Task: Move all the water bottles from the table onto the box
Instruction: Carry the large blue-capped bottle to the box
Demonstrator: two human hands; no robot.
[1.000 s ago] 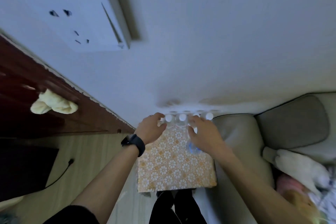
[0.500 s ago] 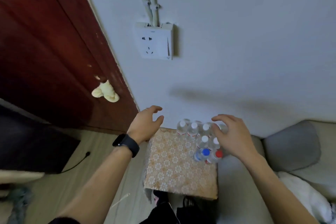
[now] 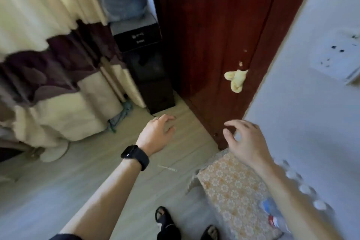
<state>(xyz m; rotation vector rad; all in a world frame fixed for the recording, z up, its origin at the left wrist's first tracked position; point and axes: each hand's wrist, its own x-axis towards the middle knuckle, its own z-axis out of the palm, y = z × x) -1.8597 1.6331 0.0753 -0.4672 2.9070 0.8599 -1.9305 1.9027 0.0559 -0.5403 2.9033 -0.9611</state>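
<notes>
- Your left hand (image 3: 157, 134) hangs over the floor (image 3: 87, 171), well to the left of the box. Its fingers are loosely curled and slightly spread, and they grip nothing. A black watch (image 3: 135, 157) sits on that wrist.
- Your right hand (image 3: 248, 142) hovers over the far end of the box (image 3: 231, 191). Its fingers (image 3: 239, 123) are spread and bent, the thumb stands apart, and it holds nothing.
- The box has a flower-patterned top. Its left edge faces the floor and looks ragged at one corner. Its far corner lies close to the foot of the door (image 3: 214, 25), and its right side runs along the wall (image 3: 302, 113).
- The water bottles (image 3: 304, 189) stand on the box, bunched at its right side beside the wall. Three white caps show in a row, with a blue cap (image 3: 266, 205) and a red cap (image 3: 272, 220) nearer you. Your right forearm covers part of the group and the view is blurred, so the count cannot be told.
- Room for moving: the floor runs from the box's left edge to the curtain (image 3: 48, 54) and to a black cabinet (image 3: 150, 68) in the corner. A thin pale stick (image 3: 167, 168) lies on it between your arms.
- A yellow cloth (image 3: 235, 81) hangs at the door's edge, and a socket (image 3: 335, 60) is fixed to the wall.
- Your sandalled feet (image 3: 165, 220) stand just left of the box's near end.
</notes>
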